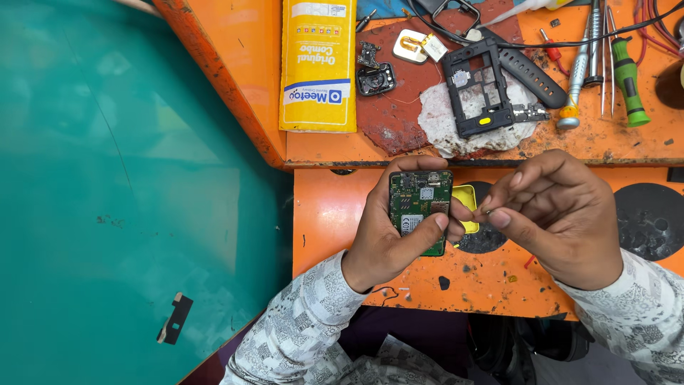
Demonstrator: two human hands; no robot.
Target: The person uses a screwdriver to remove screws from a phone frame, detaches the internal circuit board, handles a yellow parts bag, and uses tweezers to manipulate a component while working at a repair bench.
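My left hand (388, 239) grips a green phone circuit board (417, 203), thumb pressed on its lower face and fingers curled behind it. A yellow plastic piece (467, 203) shows just behind the board's right edge. My right hand (559, 214) is beside the board, thumb and fingertips pinched on something tiny at about (486, 211); I cannot tell what it is. Both hands hover over the lower orange shelf (320, 228).
On the upper orange bench (399, 146) lie a black phone frame (476, 89) on a white rag, a yellow padded packet (318, 64), a small black camera part (375, 78), a green-handled screwdriver (630, 82), tweezers and cables. A teal floor (107, 199) with a small black scrap (176, 319) lies left.
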